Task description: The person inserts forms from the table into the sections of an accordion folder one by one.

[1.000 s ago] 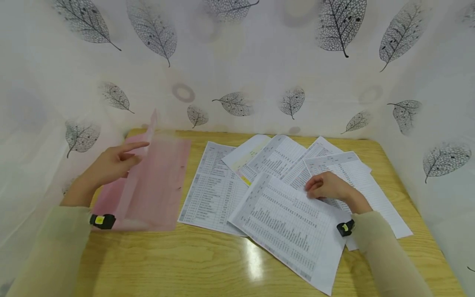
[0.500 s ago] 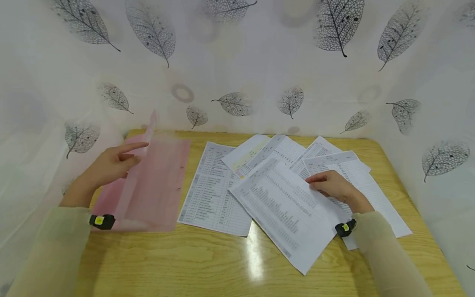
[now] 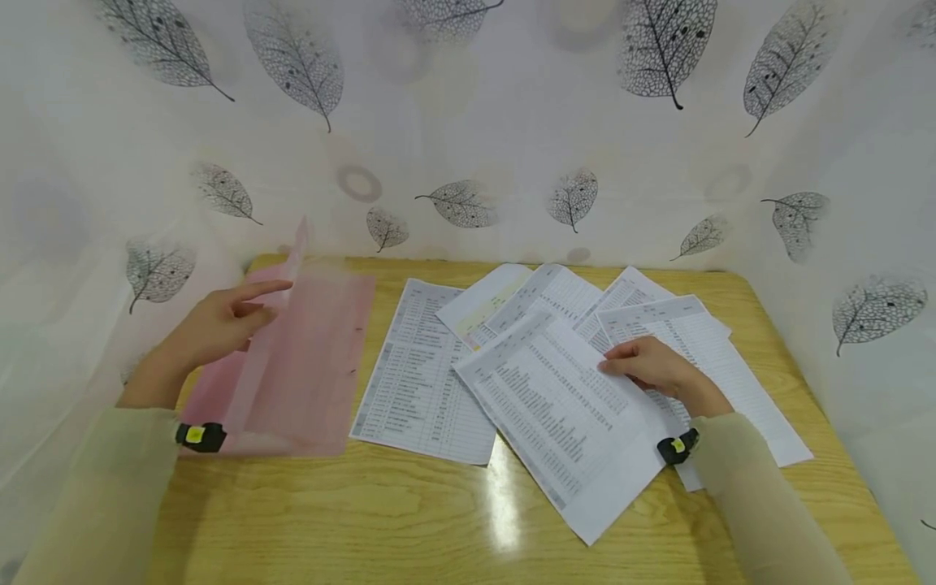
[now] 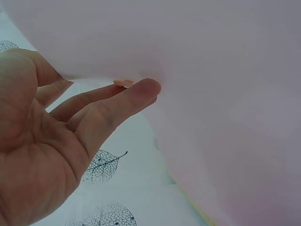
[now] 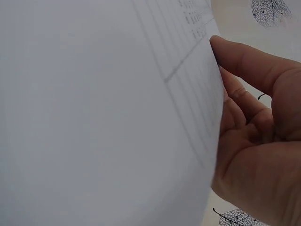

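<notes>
With twelve o'clock set at the far wall in the head view, the relation which matters most is, in my judgement, between the printed sheet (image 3: 563,414) and the pink folder (image 3: 310,366). The right hand (image 3: 654,366) pinches the sheet by its edge, with the thumb on one face and the fingers on the other, as the right wrist view shows. From this hand the sheet extends toward eight o'clock. Its long axis runs slantwise, from about half past ten to half past four, and the grey header is at the upper-left end.

The folder lies at nine o'clock from the right hand, well apart from it. Its long axis goes almost from twelve to six, leaning slightly to one, so the sheet and the folder are not parallel. The left hand (image 3: 227,321) is the nearer one to the folder; it grasps the raised flap (image 4: 225,108) between thumb and fingers, and the flap stands up.

Between them lies a flat page (image 3: 417,382), and the left corner of the held sheet overlaps it. Other papers (image 3: 687,345) fan out from eleven to three o'clock around the sheet. How high the sheet is lifted above the table (image 3: 351,520), I cannot tell.
</notes>
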Demonstrator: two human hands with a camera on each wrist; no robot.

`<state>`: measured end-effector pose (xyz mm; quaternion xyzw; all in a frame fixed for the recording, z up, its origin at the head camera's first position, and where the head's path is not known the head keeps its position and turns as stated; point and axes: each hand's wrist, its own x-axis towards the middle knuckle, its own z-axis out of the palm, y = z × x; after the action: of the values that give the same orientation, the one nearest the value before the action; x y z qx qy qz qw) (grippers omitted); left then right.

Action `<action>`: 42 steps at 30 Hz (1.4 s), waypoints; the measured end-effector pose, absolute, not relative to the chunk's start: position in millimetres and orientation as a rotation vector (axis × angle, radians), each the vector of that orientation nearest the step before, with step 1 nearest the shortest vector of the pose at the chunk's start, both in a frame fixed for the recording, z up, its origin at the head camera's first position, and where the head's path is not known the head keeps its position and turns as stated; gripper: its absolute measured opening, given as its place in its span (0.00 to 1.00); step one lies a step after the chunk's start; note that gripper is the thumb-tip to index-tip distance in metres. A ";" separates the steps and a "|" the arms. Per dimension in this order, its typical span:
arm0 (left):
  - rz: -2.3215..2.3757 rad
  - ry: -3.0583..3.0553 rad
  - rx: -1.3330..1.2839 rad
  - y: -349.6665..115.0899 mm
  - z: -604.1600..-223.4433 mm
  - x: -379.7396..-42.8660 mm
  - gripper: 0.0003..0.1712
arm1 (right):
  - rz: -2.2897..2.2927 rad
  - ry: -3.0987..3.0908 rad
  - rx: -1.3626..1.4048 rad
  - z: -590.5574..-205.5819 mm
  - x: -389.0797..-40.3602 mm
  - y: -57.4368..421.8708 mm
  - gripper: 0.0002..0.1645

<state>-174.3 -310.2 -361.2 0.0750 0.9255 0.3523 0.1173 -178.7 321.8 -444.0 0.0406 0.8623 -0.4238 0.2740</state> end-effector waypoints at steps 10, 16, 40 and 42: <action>1.052 2.698 0.229 -311.6 -362.3 -174.6 0.32 | -1.413 2.195 0.145 -442.7 -177.5 316.7 0.23; 1.046 2.696 0.230 -311.5 -361.9 -173.7 0.32 | -1.570 2.017 0.156 -447.0 -179.8 314.0 0.20; 1.060 2.695 0.262 -310.9 -362.8 -174.0 0.32 | -1.708 1.971 0.154 -442.4 -187.3 283.6 0.31; 1.058 2.696 0.265 -311.0 -362.6 -174.2 0.32 | -1.660 2.018 0.160 -442.7 -187.4 279.8 0.32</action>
<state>-174.2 -311.0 -362.6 0.0905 0.9208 0.3612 0.1163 -187.4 279.8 -442.7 0.0591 0.7447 -0.6123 0.2588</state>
